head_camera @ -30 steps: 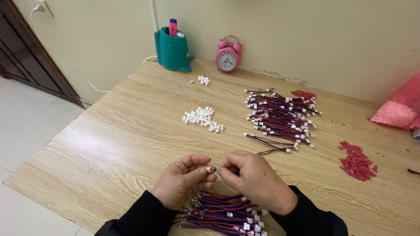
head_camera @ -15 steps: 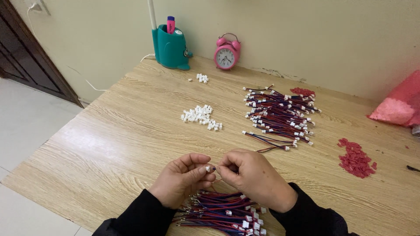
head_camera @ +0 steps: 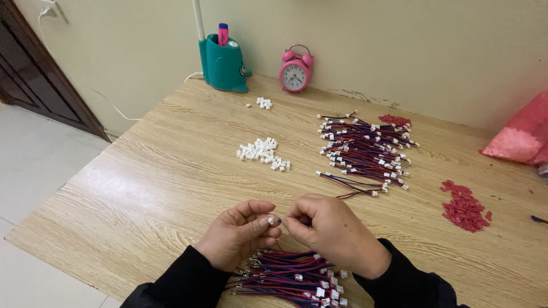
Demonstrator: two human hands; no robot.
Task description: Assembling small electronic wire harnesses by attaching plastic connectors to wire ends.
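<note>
At the near edge of the tabletop (head_camera: 142, 188), a bundle of red-and-blue wires (head_camera: 291, 276) with white plugs lies between two black sleeves. Just above it, left hand (head_camera: 237, 234) and right hand (head_camera: 331, 234) meet, fingertips touching. Left thumb and forefinger pinch a small white connector (head_camera: 272, 219); right fingers curl tight against it, apparently gripping a thin wire end, too small to confirm. Mid-table: a loose pile of white connectors (head_camera: 262, 153), a larger heap of finished wires (head_camera: 365, 149) to its right. Toward the right edge: red chips (head_camera: 463, 206), pink bag (head_camera: 522, 137). Far edge, by the wall: a few white pieces (head_camera: 262, 102), teal pen holder (head_camera: 224, 64), pink alarm clock (head_camera: 295, 73).
</note>
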